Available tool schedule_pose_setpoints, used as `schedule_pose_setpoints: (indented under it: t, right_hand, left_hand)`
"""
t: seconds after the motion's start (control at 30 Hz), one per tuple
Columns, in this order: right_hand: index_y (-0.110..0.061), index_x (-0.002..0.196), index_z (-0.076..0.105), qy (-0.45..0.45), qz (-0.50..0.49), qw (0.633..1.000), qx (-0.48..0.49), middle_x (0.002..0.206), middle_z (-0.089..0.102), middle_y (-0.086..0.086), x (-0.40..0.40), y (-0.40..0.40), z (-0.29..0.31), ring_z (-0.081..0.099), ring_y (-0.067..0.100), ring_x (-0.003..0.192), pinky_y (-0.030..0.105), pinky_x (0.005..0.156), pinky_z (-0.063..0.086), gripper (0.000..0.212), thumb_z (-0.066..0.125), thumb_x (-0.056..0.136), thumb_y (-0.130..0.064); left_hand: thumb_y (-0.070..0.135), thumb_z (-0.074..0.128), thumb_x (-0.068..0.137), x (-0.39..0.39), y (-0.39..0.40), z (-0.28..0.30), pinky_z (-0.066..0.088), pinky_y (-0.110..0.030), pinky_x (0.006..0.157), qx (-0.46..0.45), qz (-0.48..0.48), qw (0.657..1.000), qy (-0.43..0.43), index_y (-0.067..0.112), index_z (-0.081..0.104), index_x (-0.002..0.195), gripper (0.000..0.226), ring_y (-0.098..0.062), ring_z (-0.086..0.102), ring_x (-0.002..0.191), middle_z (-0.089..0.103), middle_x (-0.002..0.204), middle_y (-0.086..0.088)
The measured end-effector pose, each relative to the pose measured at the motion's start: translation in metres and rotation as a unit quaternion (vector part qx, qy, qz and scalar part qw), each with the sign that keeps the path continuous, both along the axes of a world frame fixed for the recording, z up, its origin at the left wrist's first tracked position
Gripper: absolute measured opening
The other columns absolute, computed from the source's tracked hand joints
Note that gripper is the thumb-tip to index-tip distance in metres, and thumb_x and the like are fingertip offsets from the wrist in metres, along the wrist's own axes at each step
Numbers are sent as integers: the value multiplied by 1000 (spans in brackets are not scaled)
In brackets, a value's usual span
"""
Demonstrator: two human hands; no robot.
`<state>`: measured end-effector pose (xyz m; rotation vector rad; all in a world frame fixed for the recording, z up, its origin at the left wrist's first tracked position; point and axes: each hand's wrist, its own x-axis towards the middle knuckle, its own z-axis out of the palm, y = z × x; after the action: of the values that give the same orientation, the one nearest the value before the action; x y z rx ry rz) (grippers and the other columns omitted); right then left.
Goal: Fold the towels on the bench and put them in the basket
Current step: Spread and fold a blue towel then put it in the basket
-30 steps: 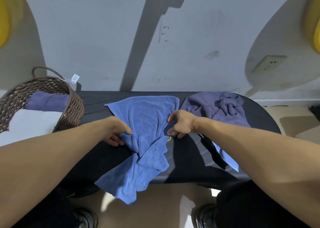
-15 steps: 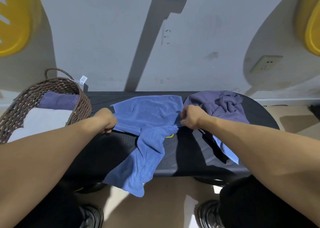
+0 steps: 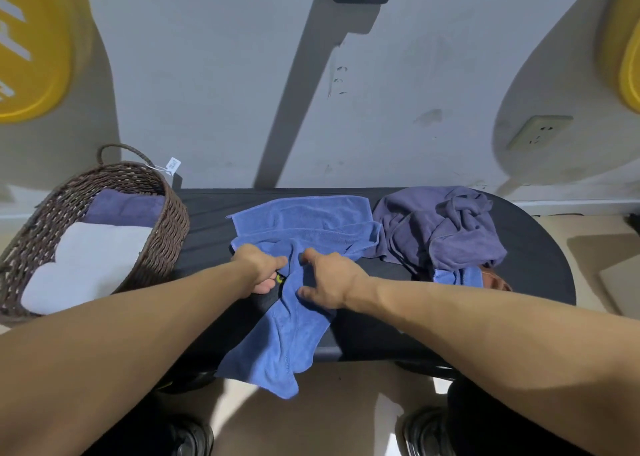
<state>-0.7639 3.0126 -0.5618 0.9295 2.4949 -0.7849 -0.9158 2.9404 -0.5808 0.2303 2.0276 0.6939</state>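
A blue towel (image 3: pixel 301 220) lies on the middle of the black bench (image 3: pixel 207 213), its far part flat and its near end hanging over the front edge. My left hand (image 3: pixel 259 268) and my right hand (image 3: pixel 329 279) sit close together on the towel's bunched middle, both gripping cloth. A crumpled purple towel (image 3: pixel 443 230) lies to the right, with another blue towel (image 3: pixel 457 277) and a bit of orange cloth peeking out beneath it. The woven brown basket (image 3: pixel 166 233) stands at the bench's left end, holding a folded white towel (image 3: pixel 86 261) and a folded purple towel (image 3: pixel 124 207).
A grey wall rises right behind the bench, with a socket (image 3: pixel 538 131) at the right. Yellow shapes (image 3: pixel 31 46) hang at the upper left and right. My shoes (image 3: pixel 194 438) stand on the beige floor below the bench's front edge.
Both hands have moved inward from the towel's side edges to its middle. The towel's middle has been pulled toward the far edge, forming a fold across it.
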Motion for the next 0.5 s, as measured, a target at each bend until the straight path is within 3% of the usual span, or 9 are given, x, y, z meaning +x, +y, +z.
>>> schedule_pose_setpoints:
  t: [0.07,0.13,0.23,0.3,0.33,0.4,0.5]
  right_hand:
    - [-22,140,43,-12,21,1000,-12,123,62,10,0,-1,0,57,33,115,39,89,49,54,62,93,-40]
    - [-18,135,50,-1,11,1000,-28,122,63,10,0,1,4,58,32,113,39,90,51,47,62,92,-33]
    - [-14,114,58,9,11,1000,-18,108,65,9,0,6,13,60,31,104,33,79,50,29,65,88,-24]
    - [-17,89,57,-19,30,999,-5,92,62,5,3,12,20,58,29,91,29,68,42,16,70,84,-24]
    - [-18,82,56,-39,39,998,-7,87,62,4,6,16,24,56,27,84,30,67,42,20,73,82,-26]
    - [-14,84,63,-78,51,995,-34,88,71,4,14,27,34,58,23,76,30,70,48,23,74,84,-34]
    - [-6,93,70,-121,19,986,-111,85,77,4,30,46,48,72,18,73,26,71,52,46,67,88,-52]
  left_hand:
    - [21,73,88,6,2,2,43,-26,48,9,-59,997,44,11,45,62,39,-20,45,49,47,58,-6]
    - [24,75,85,15,6,3,39,-28,56,18,-142,984,109,15,38,56,48,-19,39,53,40,55,-1]
    - [14,74,82,23,10,2,32,-24,50,38,-160,976,146,17,30,52,53,-14,30,48,31,51,4]
    - [7,70,81,22,14,3,29,-24,47,45,-145,979,133,19,27,53,53,-14,26,47,27,51,5]
    - [6,69,80,21,16,5,30,-25,47,58,-135,981,125,20,26,54,52,-15,28,47,27,52,4]
    - [6,68,81,17,20,14,41,-28,51,93,-93,987,93,21,29,59,47,-17,36,53,30,58,1]
    - [1,62,84,9,22,27,61,-38,74,156,-23,987,-15,15,44,69,27,-23,61,65,53,73,-8]
